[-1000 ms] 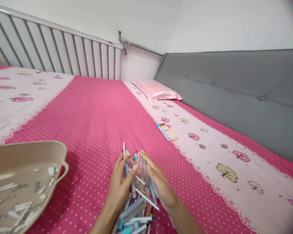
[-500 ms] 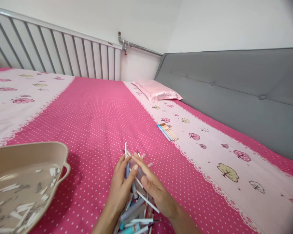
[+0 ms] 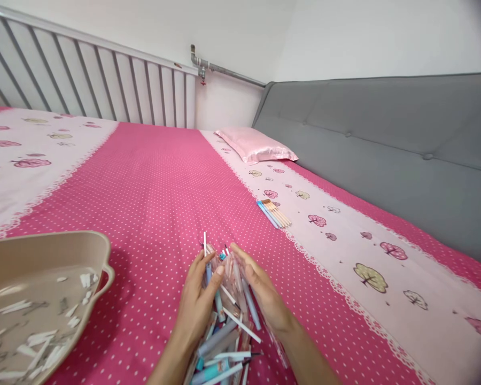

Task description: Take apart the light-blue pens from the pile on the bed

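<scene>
A loose heap of pens and thin sticks in clear wrappers (image 3: 224, 331) lies on the pink dotted bedsheet (image 3: 156, 187) near the bottom middle. My left hand (image 3: 196, 305) rests on the heap's left side, thumb and fingers pinched round a blue pen and a clear wrapper. Facing it on the right side of the heap, my right hand (image 3: 262, 291) has its fingers stretched out flat against the same wrapper. A white stick pokes up between the two hands.
A beige plastic tray (image 3: 100, 251) holding several white paper scraps stands at the lower left. A neat bundle of coloured pens (image 3: 274, 214) lies further off on the pale border. A pink pillow (image 3: 254, 145) sits by the grey padded headboard (image 3: 385, 144).
My right hand has drawn slightly away from the left, opening a gap between them with the wrapper in it. The view has tipped a little.
</scene>
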Motion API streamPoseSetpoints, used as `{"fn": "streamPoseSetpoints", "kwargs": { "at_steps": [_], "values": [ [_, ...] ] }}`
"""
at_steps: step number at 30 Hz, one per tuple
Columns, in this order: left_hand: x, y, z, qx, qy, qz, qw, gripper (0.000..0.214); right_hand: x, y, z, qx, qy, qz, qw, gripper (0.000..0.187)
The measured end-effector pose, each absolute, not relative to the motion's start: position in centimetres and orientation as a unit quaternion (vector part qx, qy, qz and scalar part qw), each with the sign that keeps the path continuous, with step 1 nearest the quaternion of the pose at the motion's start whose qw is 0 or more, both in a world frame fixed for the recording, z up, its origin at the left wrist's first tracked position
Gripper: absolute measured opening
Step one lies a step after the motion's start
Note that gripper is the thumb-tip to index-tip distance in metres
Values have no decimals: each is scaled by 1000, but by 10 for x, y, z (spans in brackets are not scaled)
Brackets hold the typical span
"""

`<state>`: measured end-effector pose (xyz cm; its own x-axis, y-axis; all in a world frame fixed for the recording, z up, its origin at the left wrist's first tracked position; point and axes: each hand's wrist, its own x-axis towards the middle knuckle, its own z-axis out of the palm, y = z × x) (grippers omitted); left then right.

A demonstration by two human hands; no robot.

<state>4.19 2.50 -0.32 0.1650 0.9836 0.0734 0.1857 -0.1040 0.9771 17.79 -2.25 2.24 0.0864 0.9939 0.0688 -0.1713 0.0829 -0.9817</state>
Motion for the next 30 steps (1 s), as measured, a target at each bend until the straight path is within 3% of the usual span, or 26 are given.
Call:
{"fn": "streamPoseSetpoints", "kwargs": {
  "at_steps": [19,30],
  "values": [
    [43,26,-2,614,483,436,446,52,206,-15,19,-469,-349,514,627,55],
    [44,26,8,438,464,514,573,50,232,-13,12,-571,-300,470,603,41]
  ]
}}
